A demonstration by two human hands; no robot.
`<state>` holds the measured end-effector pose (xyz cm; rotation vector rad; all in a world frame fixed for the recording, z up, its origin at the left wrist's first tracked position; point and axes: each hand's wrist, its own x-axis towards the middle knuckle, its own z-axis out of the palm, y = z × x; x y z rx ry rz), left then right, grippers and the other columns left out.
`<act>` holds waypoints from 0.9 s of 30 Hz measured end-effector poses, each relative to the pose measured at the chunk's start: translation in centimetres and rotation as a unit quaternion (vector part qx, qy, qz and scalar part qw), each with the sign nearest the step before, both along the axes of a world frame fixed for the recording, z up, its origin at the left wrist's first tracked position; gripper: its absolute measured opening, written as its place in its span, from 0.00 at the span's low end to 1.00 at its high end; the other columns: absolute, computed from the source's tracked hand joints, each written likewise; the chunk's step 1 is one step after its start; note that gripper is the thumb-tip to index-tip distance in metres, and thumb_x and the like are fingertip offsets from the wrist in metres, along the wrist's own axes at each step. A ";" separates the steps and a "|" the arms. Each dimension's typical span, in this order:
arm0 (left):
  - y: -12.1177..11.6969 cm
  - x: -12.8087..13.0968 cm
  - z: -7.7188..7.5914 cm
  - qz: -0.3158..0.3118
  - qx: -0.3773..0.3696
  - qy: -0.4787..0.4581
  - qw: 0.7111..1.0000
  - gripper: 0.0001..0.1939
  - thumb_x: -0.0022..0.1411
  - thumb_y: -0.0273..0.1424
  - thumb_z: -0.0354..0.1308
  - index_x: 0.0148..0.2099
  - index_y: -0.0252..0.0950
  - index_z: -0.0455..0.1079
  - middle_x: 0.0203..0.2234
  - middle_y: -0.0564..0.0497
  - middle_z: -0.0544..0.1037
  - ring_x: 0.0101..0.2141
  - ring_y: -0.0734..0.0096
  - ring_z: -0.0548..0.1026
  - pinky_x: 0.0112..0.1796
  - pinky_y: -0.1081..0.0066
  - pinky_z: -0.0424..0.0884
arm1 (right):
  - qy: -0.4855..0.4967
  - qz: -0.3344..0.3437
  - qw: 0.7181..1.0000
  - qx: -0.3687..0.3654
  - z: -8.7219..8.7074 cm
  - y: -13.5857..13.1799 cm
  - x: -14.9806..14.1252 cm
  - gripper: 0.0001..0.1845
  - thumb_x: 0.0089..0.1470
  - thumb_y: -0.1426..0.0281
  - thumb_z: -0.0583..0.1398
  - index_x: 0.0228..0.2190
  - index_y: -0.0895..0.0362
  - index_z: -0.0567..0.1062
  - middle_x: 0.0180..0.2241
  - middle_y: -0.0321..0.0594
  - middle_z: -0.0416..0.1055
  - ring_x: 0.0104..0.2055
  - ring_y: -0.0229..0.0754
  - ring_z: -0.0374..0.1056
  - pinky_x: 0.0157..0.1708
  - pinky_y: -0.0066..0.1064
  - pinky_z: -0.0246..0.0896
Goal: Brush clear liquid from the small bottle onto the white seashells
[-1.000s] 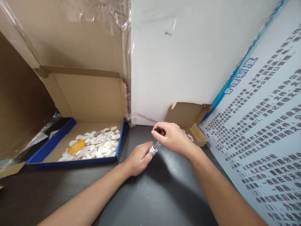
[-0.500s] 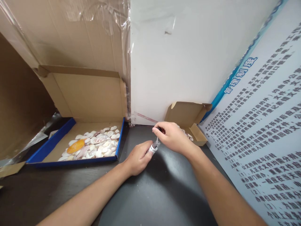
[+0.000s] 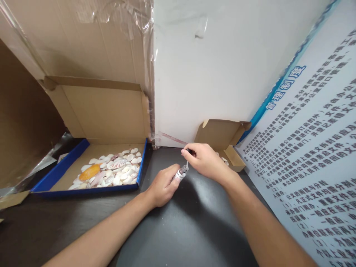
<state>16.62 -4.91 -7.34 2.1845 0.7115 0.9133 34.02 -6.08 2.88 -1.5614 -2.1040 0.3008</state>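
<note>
My left hand (image 3: 164,187) is closed around a small clear bottle (image 3: 180,174) with a white printed label, its open neck tilted up and to the right. Just above it, my right hand (image 3: 208,160) pinches a black cap (image 3: 190,151) with a thin pale applicator stem (image 3: 187,162) pointing down. The stem's lower end is at the bottle's mouth; whether the tip is inside, I cannot tell. Both hands are over the dark grey tabletop (image 3: 169,230).
An open blue-edged cardboard box (image 3: 86,192) at left holds many white shells (image 3: 126,173) and one orange shell (image 3: 89,172). A smaller open cardboard box (image 3: 236,160) with shells stands behind my right hand. A white panel (image 3: 200,85) and a printed board (image 3: 314,155) bound the table.
My right hand has shifted very slightly right with the cap, and a little more of the cap shows. My left hand and the bottle have barely moved.
</note>
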 end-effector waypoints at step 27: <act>-0.3 0.1 0.3 0.035 0.019 0.044 0.998 0.09 0.64 0.34 0.44 0.33 0.37 0.57 0.28 0.52 0.66 0.29 0.71 0.62 0.33 0.70 0.58 | 0.017 0.020 0.999 0.019 0.2 -0.2 -0.2 0.09 0.56 0.69 0.59 0.27 0.57 0.77 0.21 0.33 0.70 0.23 0.34 0.59 0.27 0.27 0.51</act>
